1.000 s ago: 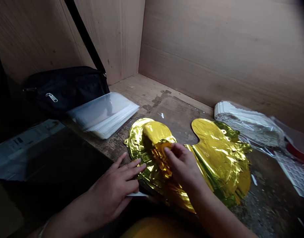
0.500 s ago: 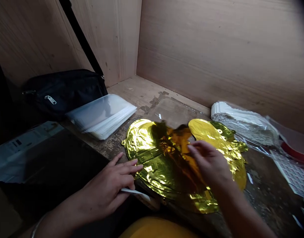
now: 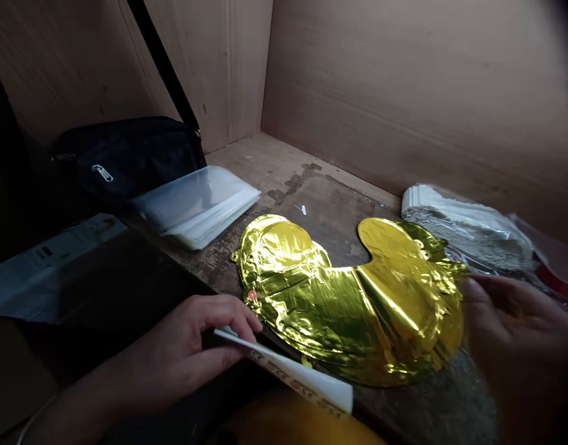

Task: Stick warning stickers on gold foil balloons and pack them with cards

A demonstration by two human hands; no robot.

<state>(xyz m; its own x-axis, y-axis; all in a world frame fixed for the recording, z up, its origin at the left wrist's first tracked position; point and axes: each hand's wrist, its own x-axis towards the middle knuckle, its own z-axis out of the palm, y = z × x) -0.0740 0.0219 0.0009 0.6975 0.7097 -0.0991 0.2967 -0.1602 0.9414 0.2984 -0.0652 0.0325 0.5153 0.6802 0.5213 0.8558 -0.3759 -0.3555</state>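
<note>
Several flat gold foil balloons [image 3: 321, 309] lie in a curved, overlapping stack on the worn table in front of me. A small round reddish sticker [image 3: 252, 295] shows at their left edge. Near that edge, my left hand [image 3: 214, 340] pinches a white paper strip [image 3: 306, 377] with brownish print between thumb and fingers, the strip sloping down to the right. At the stack's right side, my right hand [image 3: 520, 327], partly blurred, has thumb and forefinger closed on the edge of a foil balloon, by a small tab.
A stack of clear plastic sleeves [image 3: 200, 207] sits at the back left before a black bag [image 3: 135, 161]. Back right lies a clear-wrapped bundle of white strips [image 3: 469, 228], beside a red band. Wooden panels [image 3: 404, 93] close in the back. Plastic packaging [image 3: 56, 266] lies at left.
My right hand has moved right, from the middle of the stack to its right edge. The lifted foil flap now lies flat. More of the paper strip in my left hand shows.
</note>
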